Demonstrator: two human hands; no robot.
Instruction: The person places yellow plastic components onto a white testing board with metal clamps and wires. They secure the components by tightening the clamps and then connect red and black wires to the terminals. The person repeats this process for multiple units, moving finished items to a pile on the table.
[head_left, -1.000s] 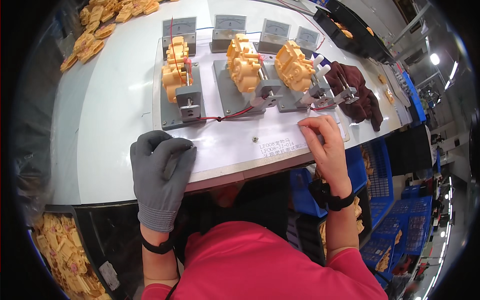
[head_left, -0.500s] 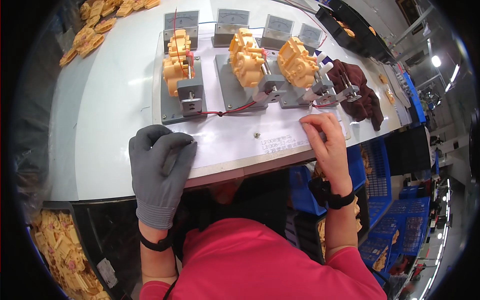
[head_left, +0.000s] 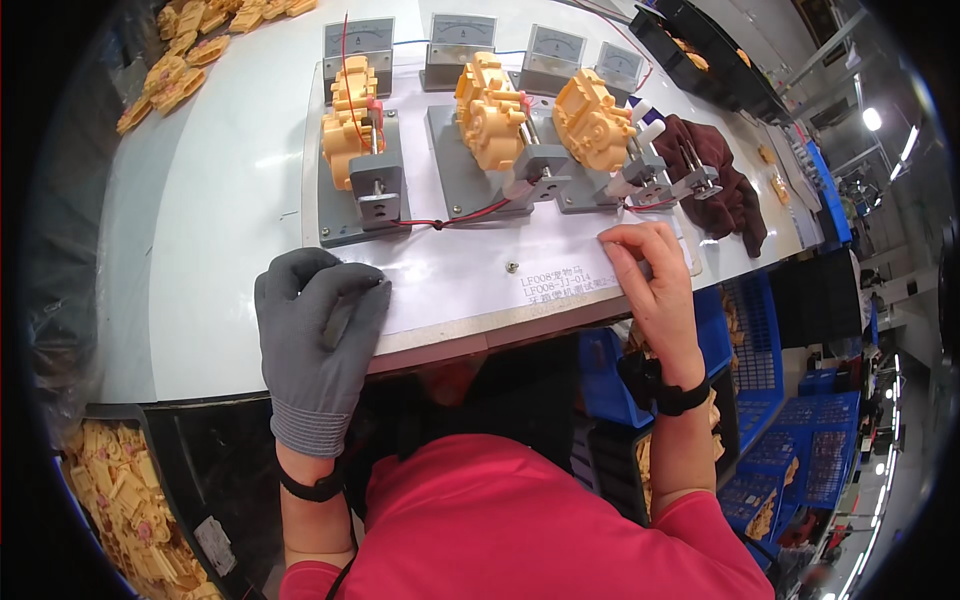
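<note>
My left hand (head_left: 318, 325), in a grey glove, rests at the front edge of the white board (head_left: 440, 285). Its fingers are curled, with thumb and index tip close together and nothing visible between them. My bare right hand (head_left: 655, 285) lies at the board's right front, fingers bent and thumb near the index tip, also with nothing to be seen in it. Beyond the hands, three yellow plastic gear housings sit on grey test stands: a left housing (head_left: 345, 150), a middle housing (head_left: 492, 125) and a right housing (head_left: 597, 125). Neither hand touches them.
Several analog meters (head_left: 462, 45) stand behind the fixtures, joined by wires. A dark brown cloth (head_left: 725, 190) lies to the right, near a black tray (head_left: 700, 50). Loose yellow parts (head_left: 175, 75) lie at the far left. A bin of yellow parts (head_left: 135, 500) stands lower left; blue baskets (head_left: 790, 460) stand lower right.
The view has shifted very slightly. Both hands keep nearly the same place and pose, and the housings stay on their stands.
</note>
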